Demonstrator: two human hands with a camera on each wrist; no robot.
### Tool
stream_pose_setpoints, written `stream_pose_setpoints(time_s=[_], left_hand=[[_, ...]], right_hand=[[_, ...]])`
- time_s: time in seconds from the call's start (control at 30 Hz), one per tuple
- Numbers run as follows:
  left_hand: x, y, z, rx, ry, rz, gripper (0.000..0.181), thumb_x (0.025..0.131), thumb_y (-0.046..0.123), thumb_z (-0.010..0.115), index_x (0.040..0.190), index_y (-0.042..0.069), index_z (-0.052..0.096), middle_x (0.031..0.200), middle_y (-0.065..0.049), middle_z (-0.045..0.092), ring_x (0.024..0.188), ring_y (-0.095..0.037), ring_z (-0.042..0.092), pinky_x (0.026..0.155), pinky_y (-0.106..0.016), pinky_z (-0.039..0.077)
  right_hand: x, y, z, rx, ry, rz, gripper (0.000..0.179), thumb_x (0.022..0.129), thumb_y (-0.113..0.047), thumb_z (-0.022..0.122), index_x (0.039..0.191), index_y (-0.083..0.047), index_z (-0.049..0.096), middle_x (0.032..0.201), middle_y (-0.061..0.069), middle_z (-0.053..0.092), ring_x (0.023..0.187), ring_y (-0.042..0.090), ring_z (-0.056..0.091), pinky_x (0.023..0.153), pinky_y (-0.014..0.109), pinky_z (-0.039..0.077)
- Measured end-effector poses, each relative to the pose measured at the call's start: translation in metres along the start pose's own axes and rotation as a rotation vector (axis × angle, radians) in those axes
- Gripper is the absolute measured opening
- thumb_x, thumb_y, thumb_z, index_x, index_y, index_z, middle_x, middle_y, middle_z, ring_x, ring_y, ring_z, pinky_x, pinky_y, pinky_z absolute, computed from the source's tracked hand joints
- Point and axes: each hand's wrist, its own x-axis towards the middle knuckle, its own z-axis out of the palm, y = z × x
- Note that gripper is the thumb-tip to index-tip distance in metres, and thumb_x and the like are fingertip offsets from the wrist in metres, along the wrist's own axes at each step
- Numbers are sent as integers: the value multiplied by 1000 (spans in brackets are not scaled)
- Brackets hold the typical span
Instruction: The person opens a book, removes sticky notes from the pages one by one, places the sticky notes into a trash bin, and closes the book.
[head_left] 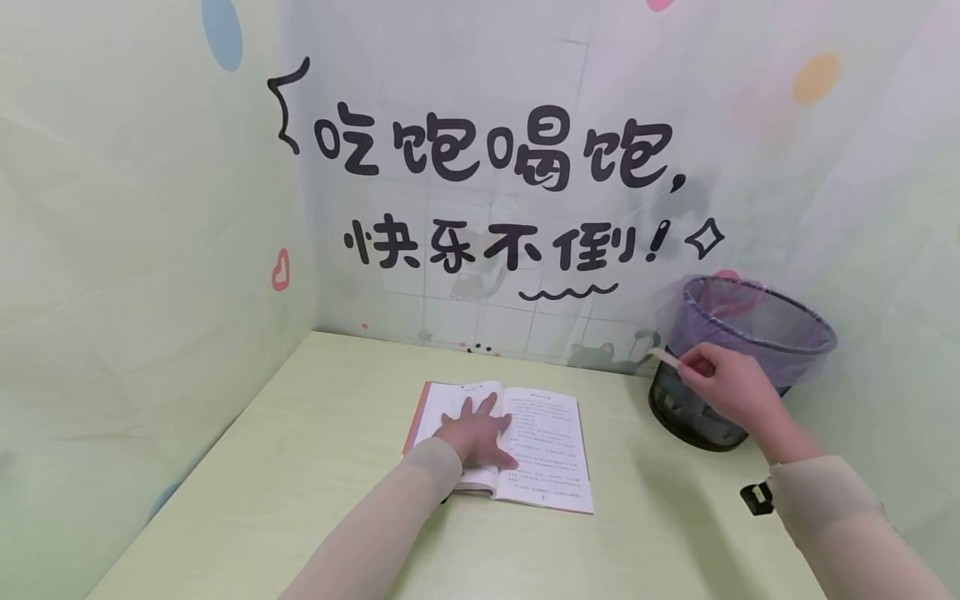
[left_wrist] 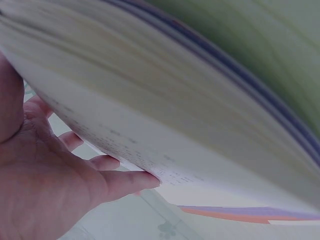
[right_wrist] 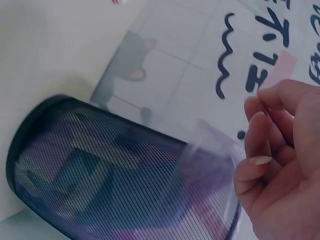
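Observation:
An open book [head_left: 543,446] with printed pages lies on the table. My left hand [head_left: 474,433] rests on its left page with the fingers spread. Seen from the left wrist, the page block [left_wrist: 150,115] bulges up beside that hand [left_wrist: 55,175]. My right hand [head_left: 731,387] pinches a small pale strip [head_left: 664,357] between thumb and fingertips, in front of the mesh wastebasket [head_left: 686,408]. From the right wrist the strip [right_wrist: 281,70] looks pinkish and flat; whether it is paper or tape I cannot tell.
A thin purple bag [head_left: 817,367] lines the wastebasket and folds over its rim; blurred scraps show through the mesh. A small black object [head_left: 757,498] lies by the right sleeve. Printed sheets cover the walls [head_left: 480,317] behind the pale table [head_left: 315,433].

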Motion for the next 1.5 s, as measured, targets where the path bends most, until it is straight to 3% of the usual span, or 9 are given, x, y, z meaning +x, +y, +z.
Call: stream_pose_setpoints(time_s=[0.17, 0.3, 0.57, 0.83, 0.97, 1.1, 1.33, 1.5], left_hand=[[0, 0, 0, -4, -4, 3, 86, 93, 51, 85, 168, 27, 49, 188, -4, 9, 172, -49, 4, 130, -84, 10], [0, 0, -1, -13, -3, 1, 86, 93, 50, 85, 168, 26, 49, 188, -4, 9, 171, -49, 4, 130, -84, 10], [-1, 1, -2, -13, -7, -1, 87, 93, 50, 85, 168, 27, 47, 188, -4, 8, 171, -49, 2, 130, -83, 8], [3, 0, -1, -4, -6, 7, 87, 94, 52, 84, 169, 27, 46, 188, -4, 7, 172, -49, 2, 130, -84, 9], [6, -2, 1, -4, -10, 1, 88, 93, 53, 84, 168, 28, 47, 188, -3, 7, 171, -49, 1, 129, -84, 8], [9, -3, 2, -7, -17, -4, 88, 93, 53, 85, 169, 29, 47, 188, -3, 6, 172, -48, 1, 130, -84, 7], [4, -7, -1, -31, -10, 25, 87, 94, 54, 83, 169, 26, 47, 188, -4, 8, 172, -49, 0, 130, -84, 6], [3, -19, -5, -63, -7, 70, 87, 96, 57, 79, 170, 25, 45, 187, -6, 12, 172, -45, 3, 133, -80, 8]], right_hand=[[9, 16, -27, -15, 154, 84, 30, 108, -31, 64, 115, -4, 76, 100, 16, 79, 80, 24, 65, 66, 32, 46], [17, 29, -48, -23, 229, 187, 39, 109, -33, 56, 121, 1, 72, 109, 26, 77, 86, 33, 66, 66, 33, 46], [22, 46, -72, -16, 188, 404, 58, 111, -41, 49, 134, 10, 62, 129, 36, 65, 104, 49, 61, 66, 41, 49], [25, 52, -74, -15, 194, 483, 64, 110, -37, 45, 150, 12, 51, 145, 41, 57, 120, 59, 58, 79, 58, 53], [22, 49, -65, 14, 233, 441, 63, 108, -36, 44, 150, 11, 53, 144, 39, 61, 121, 56, 61, 78, 55, 55], [13, 39, -46, 47, 285, 373, 59, 108, -33, 42, 149, 8, 55, 134, 34, 67, 110, 50, 67, 73, 46, 52], [-16, 7, 7, 117, 361, 243, 40, 107, -25, 50, 134, -2, 69, 110, 20, 76, 82, 26, 65, 68, 32, 46], [-36, -9, 44, 145, 330, 176, 30, 107, -21, 55, 125, -5, 72, 96, 10, 75, 69, 12, 59, 61, 28, 46]])
